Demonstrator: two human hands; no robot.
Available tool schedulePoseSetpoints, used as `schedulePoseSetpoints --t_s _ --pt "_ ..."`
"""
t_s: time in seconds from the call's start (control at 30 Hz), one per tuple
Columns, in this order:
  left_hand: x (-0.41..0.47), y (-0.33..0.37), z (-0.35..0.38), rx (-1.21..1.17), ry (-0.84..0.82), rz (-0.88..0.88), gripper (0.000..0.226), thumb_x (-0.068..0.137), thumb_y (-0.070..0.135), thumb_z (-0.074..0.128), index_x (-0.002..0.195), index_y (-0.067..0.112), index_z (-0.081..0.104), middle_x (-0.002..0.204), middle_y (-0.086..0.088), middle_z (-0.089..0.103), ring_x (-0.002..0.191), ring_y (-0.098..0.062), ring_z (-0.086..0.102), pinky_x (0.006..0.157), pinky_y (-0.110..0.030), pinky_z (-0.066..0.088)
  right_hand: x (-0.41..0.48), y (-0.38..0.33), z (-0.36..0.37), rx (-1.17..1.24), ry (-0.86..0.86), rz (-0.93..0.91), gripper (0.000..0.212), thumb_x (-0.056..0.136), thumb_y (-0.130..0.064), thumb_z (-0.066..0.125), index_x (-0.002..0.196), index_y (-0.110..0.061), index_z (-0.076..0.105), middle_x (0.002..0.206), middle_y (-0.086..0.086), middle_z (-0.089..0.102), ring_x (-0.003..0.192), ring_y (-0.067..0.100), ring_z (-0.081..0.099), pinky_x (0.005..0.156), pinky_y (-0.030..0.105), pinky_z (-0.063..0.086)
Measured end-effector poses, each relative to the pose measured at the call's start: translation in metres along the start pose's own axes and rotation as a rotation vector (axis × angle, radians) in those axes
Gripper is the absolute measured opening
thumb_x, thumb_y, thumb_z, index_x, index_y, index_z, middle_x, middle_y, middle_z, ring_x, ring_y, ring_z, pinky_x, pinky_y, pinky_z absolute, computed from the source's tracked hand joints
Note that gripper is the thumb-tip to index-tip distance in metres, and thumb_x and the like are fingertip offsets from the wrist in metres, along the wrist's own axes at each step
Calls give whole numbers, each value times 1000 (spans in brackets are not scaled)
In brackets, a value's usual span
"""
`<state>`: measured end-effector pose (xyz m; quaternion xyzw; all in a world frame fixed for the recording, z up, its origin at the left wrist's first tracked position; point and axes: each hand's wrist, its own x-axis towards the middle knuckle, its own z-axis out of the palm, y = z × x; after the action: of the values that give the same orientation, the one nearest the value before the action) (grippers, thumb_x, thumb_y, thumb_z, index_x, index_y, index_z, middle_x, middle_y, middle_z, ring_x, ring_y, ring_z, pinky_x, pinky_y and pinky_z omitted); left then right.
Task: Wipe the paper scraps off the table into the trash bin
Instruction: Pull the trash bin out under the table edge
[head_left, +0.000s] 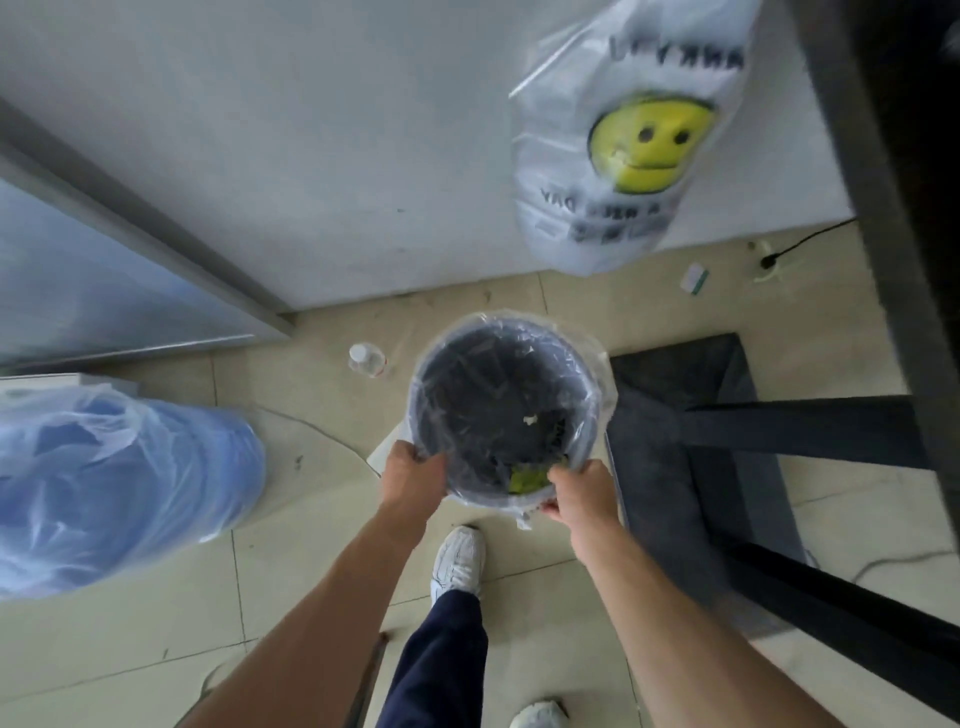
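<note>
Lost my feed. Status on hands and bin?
Left hand and right hand both gripping trash bin rim. Bin lined, scraps inside. Table legs close right.

Hanging upper right against the white wall (311, 156): plastic bag (623, 145) with yellow smiley face. Lower left: blue bundle (119, 488) wrapped in clear plastic. On the tiled floor (156, 623): small capped bottle (368, 359), dark mat (670, 415), plugged-in socket (769, 262).
</note>
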<state>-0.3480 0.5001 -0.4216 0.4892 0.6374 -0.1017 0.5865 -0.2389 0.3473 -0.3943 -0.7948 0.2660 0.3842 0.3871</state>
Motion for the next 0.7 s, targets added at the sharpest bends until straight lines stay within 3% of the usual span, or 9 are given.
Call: schedulePoseSetpoints --t_s 0.13,0.3,0.43,0.53,0.7 --pt "-83 4 -18 -33 -51 15 14 87 11 66 93 14 54 99 -13 65 89 -30 69 80 -48 63 -71 4 -51 6 0 -34 14 88 -4 57 101 -5 54 98 14 59 82 28 65 55 32 56" --pt "-167 -4 -31 -62 -49 27 7 86 8 62 92 5 60 96 -17 69 87 -34 72 79 -45 64 -145 11 -109 -155 26 -149 19 85 -18 54 103 -12 53 97 12 63 86 34 67 80 53 57" --pt "-230 -20 -40 -92 -32 4 7 91 13 63 87 6 63 86 -13 73 67 -25 75 63 -34 63 -204 22 -153 -233 13 -245 26 85 -23 53 110 -15 52 102 10 64 89 32 67 82 51 56" --pt "-275 -35 -47 -108 -25 -8 7 91 5 61 85 4 60 83 -14 71 53 -22 73 49 -28 59 -245 35 -183 -326 22 -346 24 90 -25 51 112 -17 49 103 7 64 89 30 66 83 48 55" --pt "-342 -69 -52 -149 -27 41 9 93 0 53 88 6 56 88 -16 72 59 -25 75 47 -27 58 -291 64 -222 -442 -6 -450 26 93 -23 53 115 -12 43 109 11 61 95 32 62 79 44 51"
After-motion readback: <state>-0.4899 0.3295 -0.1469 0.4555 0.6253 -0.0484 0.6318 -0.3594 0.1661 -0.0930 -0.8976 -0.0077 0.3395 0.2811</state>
